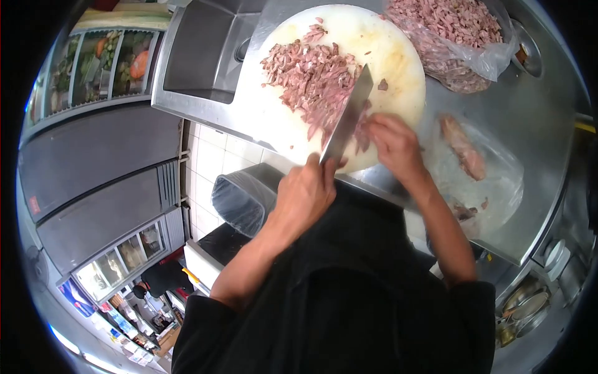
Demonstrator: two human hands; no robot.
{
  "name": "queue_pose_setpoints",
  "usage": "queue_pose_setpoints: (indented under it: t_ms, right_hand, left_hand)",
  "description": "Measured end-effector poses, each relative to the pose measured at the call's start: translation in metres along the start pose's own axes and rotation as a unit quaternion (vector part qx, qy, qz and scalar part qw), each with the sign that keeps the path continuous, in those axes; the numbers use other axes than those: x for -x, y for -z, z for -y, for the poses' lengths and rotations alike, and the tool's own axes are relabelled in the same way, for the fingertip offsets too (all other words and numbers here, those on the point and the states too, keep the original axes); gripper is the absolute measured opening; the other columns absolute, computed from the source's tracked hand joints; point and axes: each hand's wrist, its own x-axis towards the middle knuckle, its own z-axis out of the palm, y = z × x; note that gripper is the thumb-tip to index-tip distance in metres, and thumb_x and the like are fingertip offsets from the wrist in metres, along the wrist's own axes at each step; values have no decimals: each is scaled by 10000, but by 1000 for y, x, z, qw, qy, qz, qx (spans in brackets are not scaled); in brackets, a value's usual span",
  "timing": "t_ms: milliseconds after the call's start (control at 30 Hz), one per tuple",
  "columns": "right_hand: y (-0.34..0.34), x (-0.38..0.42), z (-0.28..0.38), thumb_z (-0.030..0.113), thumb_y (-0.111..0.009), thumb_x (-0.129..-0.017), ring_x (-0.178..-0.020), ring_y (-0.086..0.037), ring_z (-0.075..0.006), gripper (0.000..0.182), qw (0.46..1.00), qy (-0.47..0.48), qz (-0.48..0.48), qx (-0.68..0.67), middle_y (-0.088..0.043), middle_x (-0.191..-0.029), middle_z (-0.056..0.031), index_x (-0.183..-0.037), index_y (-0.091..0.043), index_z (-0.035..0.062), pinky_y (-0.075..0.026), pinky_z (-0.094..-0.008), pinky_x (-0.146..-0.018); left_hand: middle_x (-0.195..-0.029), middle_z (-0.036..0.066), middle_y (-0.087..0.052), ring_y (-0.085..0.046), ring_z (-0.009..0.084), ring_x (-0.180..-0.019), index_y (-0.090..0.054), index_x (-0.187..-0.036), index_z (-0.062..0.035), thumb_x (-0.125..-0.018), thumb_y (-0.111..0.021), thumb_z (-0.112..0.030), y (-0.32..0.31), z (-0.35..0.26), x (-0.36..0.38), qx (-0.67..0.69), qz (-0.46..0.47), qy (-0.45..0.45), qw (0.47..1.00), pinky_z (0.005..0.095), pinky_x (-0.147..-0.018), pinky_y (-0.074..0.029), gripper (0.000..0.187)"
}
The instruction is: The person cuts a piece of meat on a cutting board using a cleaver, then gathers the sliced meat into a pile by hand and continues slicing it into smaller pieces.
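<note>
My left hand is closed round the handle of a cleaver, its broad blade pointing up and to the right across a round white cutting board. On the blade's right side, my right hand pinches a piece of meat against the board; the fingers partly cover it. Left of the blade lies a heap of chopped meat, with a few scraps scattered around it. A clear plastic bag filled with chopped meat sits beyond the board at the upper right.
The board rests on a steel counter beside a sink. To the right, a long piece of meat lies on a plastic sheet. A lined bin stands below the counter edge. Food containers top the steel cabinet at left.
</note>
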Motion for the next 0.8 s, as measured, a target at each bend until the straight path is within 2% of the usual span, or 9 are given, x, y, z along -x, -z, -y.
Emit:
queue_pose_setpoints:
  t_ms: [67,100,267,367,467,500,600,700,800]
  right_hand:
    - [-3,0,-2,-109,-657,-778,-1026,-669,-303,258,1000,10,-8,5,-695,-1037,-121,-996,-738,3,-557,-377,-880]
    - [-4,0,-1,-113,-651,-772,-1026,-668,-305,263,1000,11,-9,5,-694,-1044,-123,-995,-732,-1,-557,-380,-883]
    - [-2,-2,-1,-110,-652,-782,-1019,-665,-315,225,1000,23,10,5,-689,-1066,-131,-978,-713,-17,-554,-397,-883]
    - [-4,2,-3,-100,-667,-794,-1011,-663,-319,200,1000,5,-10,8,-685,-1063,-129,-970,-709,-15,-554,-399,-875]
    - [-6,3,0,-96,-675,-781,-1008,-663,-317,203,1000,9,-28,8,-683,-1054,-124,-964,-705,-13,-555,-399,-871]
    - [-7,4,0,-97,-675,-776,-1007,-664,-316,208,999,11,-28,8,-683,-1050,-124,-964,-704,-12,-556,-399,-871]
    - [-6,4,-3,-104,-672,-762,-1009,-663,-315,226,999,14,-31,6,-682,-1041,-125,-964,-702,-9,-559,-399,-873]
    - [-6,4,-5,-111,-662,-758,-1021,-659,-321,236,1000,14,-22,3,-683,-1039,-135,-967,-701,-9,-559,-401,-882]
    - [-6,1,-6,-105,-653,-771,-1038,-651,-331,219,1000,13,-12,15,-682,-1042,-152,-968,-697,-20,-554,-407,-899]
  left_hand:
    - [-643,291,-643,-643,513,-609,-581,-875,37,-1009,-582,-181,-1,-1,7,-4,18,33,999,566,-574,-527,256]
    - [-663,284,-657,-650,507,-610,-596,-925,54,-1007,-584,-172,-10,3,6,-14,27,41,999,555,-577,-540,241]
    - [-681,309,-651,-668,494,-653,-656,-872,80,-990,-586,-184,-37,-11,-76,7,-74,-64,995,553,-618,-548,297]
    - [-685,326,-640,-668,498,-688,-658,-807,74,-985,-587,-200,-34,-17,-104,34,-86,-63,994,550,-632,-538,335]
    - [-688,335,-634,-660,511,-692,-654,-811,83,-985,-585,-192,0,-29,-82,29,-2,-4,1000,549,-643,-539,332]
    - [-690,343,-631,-658,517,-695,-651,-878,91,-985,-584,-178,9,-32,-66,31,9,-30,999,558,-652,-545,297]
    - [-675,354,-606,-641,527,-675,-588,-825,106,-990,-621,-170,3,-19,-20,13,27,27,999,549,-588,-501,323]
    - [-680,329,-638,-664,508,-682,-618,-969,80,-989,-585,-162,-24,-3,-3,-21,12,18,1000,560,-627,-547,245]
    - [-662,312,-640,-661,507,-657,-618,-879,80,-981,-598,-159,-45,-10,-49,25,-91,-58,994,551,-609,-549,260]
